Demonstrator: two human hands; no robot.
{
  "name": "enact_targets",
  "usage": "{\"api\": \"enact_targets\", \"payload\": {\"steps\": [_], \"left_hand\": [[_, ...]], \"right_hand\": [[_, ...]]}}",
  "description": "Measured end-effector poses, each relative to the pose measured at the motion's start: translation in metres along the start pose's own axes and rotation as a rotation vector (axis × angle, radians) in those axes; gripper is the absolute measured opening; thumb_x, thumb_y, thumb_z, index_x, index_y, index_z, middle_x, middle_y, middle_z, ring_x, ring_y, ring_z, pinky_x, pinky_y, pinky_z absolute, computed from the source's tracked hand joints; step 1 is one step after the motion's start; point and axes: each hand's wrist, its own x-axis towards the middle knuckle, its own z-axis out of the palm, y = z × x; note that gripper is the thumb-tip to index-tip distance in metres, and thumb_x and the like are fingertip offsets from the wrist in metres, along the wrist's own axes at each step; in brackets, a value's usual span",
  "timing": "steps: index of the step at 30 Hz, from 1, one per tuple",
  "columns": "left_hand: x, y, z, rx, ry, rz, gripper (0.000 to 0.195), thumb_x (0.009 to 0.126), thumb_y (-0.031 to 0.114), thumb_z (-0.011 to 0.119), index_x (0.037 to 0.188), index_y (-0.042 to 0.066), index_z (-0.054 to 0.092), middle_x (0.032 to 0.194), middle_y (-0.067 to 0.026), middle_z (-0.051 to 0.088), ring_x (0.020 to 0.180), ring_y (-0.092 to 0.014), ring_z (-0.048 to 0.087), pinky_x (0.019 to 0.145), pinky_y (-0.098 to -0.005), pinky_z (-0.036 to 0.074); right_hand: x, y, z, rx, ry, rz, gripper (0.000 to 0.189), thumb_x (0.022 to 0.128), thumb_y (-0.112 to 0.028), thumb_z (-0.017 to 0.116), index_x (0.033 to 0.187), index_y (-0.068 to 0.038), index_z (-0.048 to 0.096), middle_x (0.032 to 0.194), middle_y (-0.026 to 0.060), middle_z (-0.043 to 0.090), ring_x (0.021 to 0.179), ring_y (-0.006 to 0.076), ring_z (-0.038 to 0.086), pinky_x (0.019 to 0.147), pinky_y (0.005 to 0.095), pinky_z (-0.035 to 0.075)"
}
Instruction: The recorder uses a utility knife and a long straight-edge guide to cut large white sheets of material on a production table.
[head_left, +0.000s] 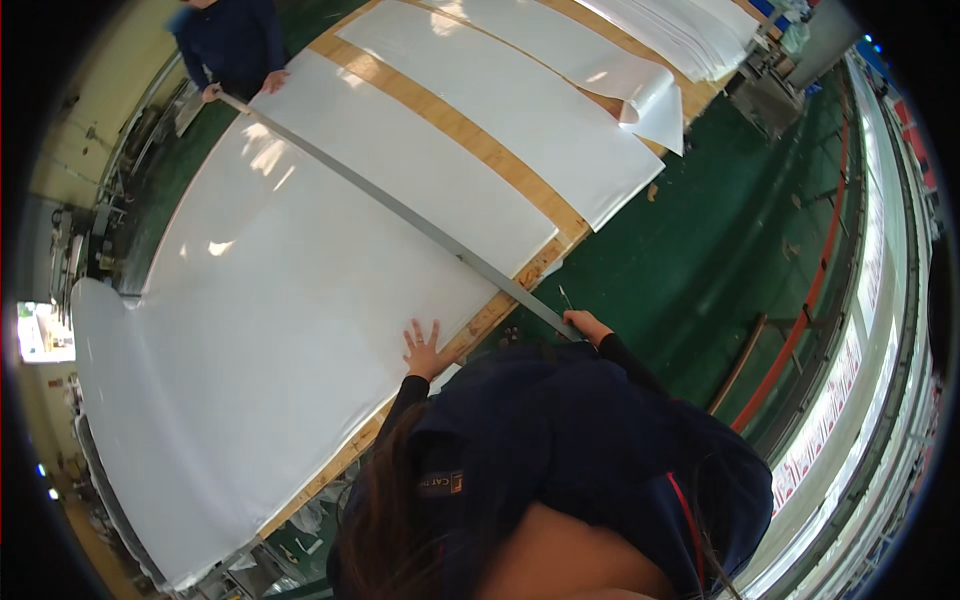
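My left hand (422, 355) lies flat with fingers spread on a large glossy white sheet (300, 300), close to the table's near edge. Past that edge, my right hand (589, 327) grips the near end of a long grey metal straightedge (390, 204). A thin pointed tool (565, 295) sticks up from the same hand; whether it is a knife or a pen I cannot tell. The straightedge runs across the table, over the white sheeting, to a co-worker (229, 45). One of that person's hands holds its far end; the other rests by the sheet.
Strips of bare wooden tabletop (457, 131) show between a middle white sheet (480, 105) and its neighbours. One sheet's corner is curled (651, 97). Stacked sheets (675, 34) lie at the far right. Beyond the green floor (637, 247) runs an orange rail (795, 352).
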Motion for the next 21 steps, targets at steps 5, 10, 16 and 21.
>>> {"api": "enact_targets", "payload": {"steps": [5, 10, 16, 21], "left_hand": [[-0.003, -0.004, 0.003, -0.025, 0.057, -0.041, 0.102, 0.062, 0.065, 0.063, 0.14, 0.036, 0.005, 0.146, -0.0129, -0.016, 0.131, -0.048, -0.005, 0.084, -0.0712, 0.03], [-0.009, -0.021, 0.002, -0.086, 0.069, -0.089, 0.101, 0.062, 0.063, 0.064, 0.14, 0.036, 0.007, 0.147, -0.0117, -0.014, 0.131, -0.047, -0.007, 0.086, -0.0732, 0.025], [-0.006, -0.016, 0.004, -0.13, 0.068, -0.065, 0.095, 0.065, 0.06, 0.063, 0.14, 0.037, 0.011, 0.147, -0.0125, -0.014, 0.132, -0.046, -0.008, 0.088, -0.074, 0.019], [-0.02, -0.013, 0.009, -0.141, 0.099, -0.076, 0.091, 0.066, 0.057, 0.063, 0.14, 0.036, 0.014, 0.147, -0.0132, -0.012, 0.132, -0.046, -0.005, 0.088, -0.0733, 0.02]], "right_hand": [[0.001, -0.01, 0.006, 0.05, -0.07, 0.114, 0.02, 0.075, -0.017, 0.049, 0.073, 0.002, 0.056, 0.078, 0.0184, 0.064, 0.067, 0.0264, 0.062, 0.068, 0.0312, 0.048], [0.013, -0.014, 0.022, 0.053, -0.154, 0.131, 0.02, 0.075, -0.016, 0.048, 0.074, 0.002, 0.056, 0.079, 0.0177, 0.064, 0.069, 0.026, 0.062, 0.069, 0.0316, 0.048], [0.021, 0.01, 0.002, 0.083, -0.164, 0.012, 0.018, 0.072, -0.012, 0.047, 0.079, 0.004, 0.055, 0.08, 0.0156, 0.06, 0.074, 0.0268, 0.061, 0.07, 0.0324, 0.048], [-0.012, -0.008, 0.012, 0.081, -0.207, 0.183, 0.027, 0.074, -0.015, 0.048, 0.089, 0.006, 0.056, 0.084, 0.0138, 0.061, 0.076, 0.0253, 0.061, 0.073, 0.0303, 0.047]]}}
